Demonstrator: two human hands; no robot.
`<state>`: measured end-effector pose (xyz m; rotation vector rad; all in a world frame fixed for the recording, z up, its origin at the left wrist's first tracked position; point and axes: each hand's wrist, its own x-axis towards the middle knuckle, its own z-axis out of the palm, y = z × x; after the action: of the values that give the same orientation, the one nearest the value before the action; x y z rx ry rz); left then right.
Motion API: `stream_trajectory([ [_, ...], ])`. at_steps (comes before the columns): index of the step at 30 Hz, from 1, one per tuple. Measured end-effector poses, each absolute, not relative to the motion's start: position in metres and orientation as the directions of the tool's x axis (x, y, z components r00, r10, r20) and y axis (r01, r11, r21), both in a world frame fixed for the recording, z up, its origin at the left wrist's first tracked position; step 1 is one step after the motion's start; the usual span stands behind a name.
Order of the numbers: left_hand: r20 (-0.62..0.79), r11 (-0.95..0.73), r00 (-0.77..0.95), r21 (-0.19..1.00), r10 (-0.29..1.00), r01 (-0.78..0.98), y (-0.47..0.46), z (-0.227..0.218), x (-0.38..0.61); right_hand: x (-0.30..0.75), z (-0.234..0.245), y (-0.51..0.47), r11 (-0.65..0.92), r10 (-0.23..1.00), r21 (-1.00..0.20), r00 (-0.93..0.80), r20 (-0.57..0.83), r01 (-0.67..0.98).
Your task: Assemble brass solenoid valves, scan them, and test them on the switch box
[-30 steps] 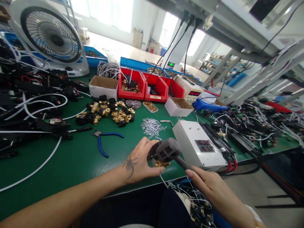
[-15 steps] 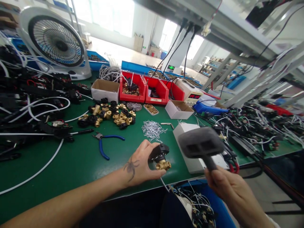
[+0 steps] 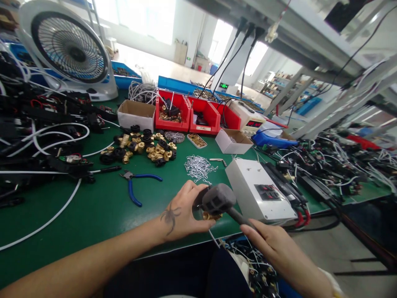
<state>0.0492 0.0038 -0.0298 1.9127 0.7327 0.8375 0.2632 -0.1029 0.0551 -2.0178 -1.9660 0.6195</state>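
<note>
My left hand (image 3: 186, 209) is closed around a black part with a brass valve fitting (image 3: 211, 216) at its base, held at the front of the green bench. A black rubber mallet (image 3: 219, 198) covers most of that part; whether its head touches it, I cannot tell. My right hand (image 3: 269, 240) grips the mallet's handle from the right. Just beyond my left hand lies a heap of wire clips (image 3: 198, 167). Blue-handled cutting pliers (image 3: 134, 188) rest to its left. Farther back is a pile of brass fittings with black caps (image 3: 141, 147).
A white switch box (image 3: 248, 178) stands right of my hands. Red bins (image 3: 203, 129), cardboard boxes (image 3: 136, 124) and a small tray of brass pieces (image 3: 197, 140) line the back. A fan (image 3: 74, 54) stands at left. Below the front edge, a blue bin (image 3: 287, 288) holds wired parts.
The mallet has swung down and left, from above the white switch box to over the valve fitting. My left hand keeps its hold in nearly the same place.
</note>
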Motion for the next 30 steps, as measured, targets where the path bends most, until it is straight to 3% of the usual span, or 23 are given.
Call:
stream_trajectory([
  [2, 0.248, -0.414, 0.597, 0.897, 0.762, 0.156, 0.0042, -0.0304, 0.049, 0.2631, 0.0553, -0.1027, -0.056, 0.991, -0.443, -0.004, -0.134, 0.895],
  [6, 0.245, -0.422, 0.607, 0.891, 0.756, 0.165, 0.0044, -0.0312, 0.0495, 0.2641, 0.0568, -0.1054, -0.039, 0.995, -0.585, 0.083, 0.049, 0.81],
  [12, 0.264, -0.438, 0.602, 0.884, 0.754, 0.161, 0.0037, -0.0309, 0.0499, 0.2644, 0.0546, -0.1043, -0.056, 0.992, -0.439, -0.001, -0.128, 0.897],
  [17, 0.258, -0.441, 0.613, 0.882, 0.747, 0.167, 0.0031, -0.032, 0.0492, 0.2679, 0.055, -0.1075, -0.008, 0.992, -0.591, 0.083, 0.1, 0.807],
  [22, 0.256, -0.423, 0.604, 0.894, 0.755, 0.15, 0.0034, -0.0303, 0.0494, 0.2611, 0.05, -0.1069, -0.043, 0.993, -0.427, -0.01, -0.121, 0.903],
  [27, 0.214, -0.403, 0.622, 0.898, 0.753, 0.178, 0.004, -0.0286, 0.0478, 0.2619, 0.0568, -0.1106, 0.009, 0.993, -0.552, 0.056, 0.1, 0.834],
  [30, 0.241, -0.423, 0.624, 0.892, 0.744, 0.16, 0.0032, -0.0284, 0.0475, 0.2612, 0.0542, -0.1086, -0.03, 0.999, -0.471, 0.018, -0.029, 0.881],
])
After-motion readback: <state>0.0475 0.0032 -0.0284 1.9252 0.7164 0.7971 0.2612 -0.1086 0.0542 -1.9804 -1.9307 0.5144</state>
